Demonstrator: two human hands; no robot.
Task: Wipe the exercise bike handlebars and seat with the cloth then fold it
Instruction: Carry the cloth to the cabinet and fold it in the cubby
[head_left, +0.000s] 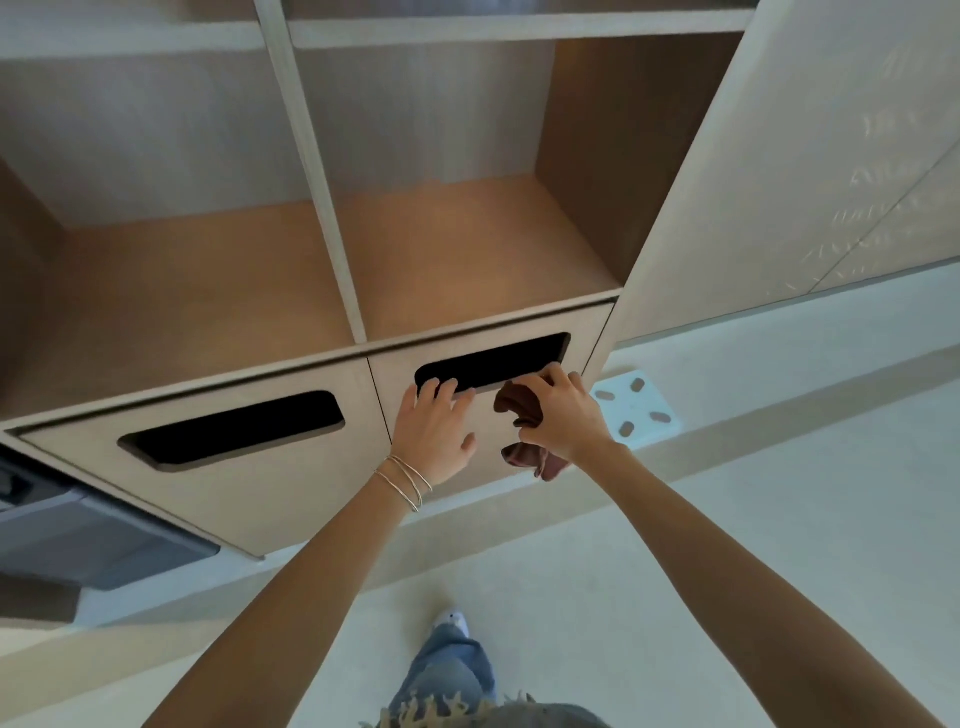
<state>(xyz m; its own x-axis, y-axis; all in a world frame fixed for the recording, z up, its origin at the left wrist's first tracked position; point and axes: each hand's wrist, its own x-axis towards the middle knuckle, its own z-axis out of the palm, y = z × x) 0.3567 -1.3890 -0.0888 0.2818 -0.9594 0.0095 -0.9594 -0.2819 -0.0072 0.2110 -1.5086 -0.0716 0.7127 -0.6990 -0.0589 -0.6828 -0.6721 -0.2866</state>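
A dark brown cloth (524, 457) is bunched in my right hand (558, 410), part of it hanging below the palm. That hand is against the front of the right-hand wooden drawer (493, 499), just under its dark cut-out handle (493, 361). My left hand (434, 428) lies flat on the same drawer front, fingertips hooked at the lower left edge of the cut-out. No exercise bike is in view.
A second drawer (208, 478) with a cut-out handle sits to the left. Open shelf compartments (467, 249) stand above both drawers. A tall panel (779, 182) is at right, a grey object (78, 535) at lower left. Pale floor (727, 545) lies below, with my leg and shoe.
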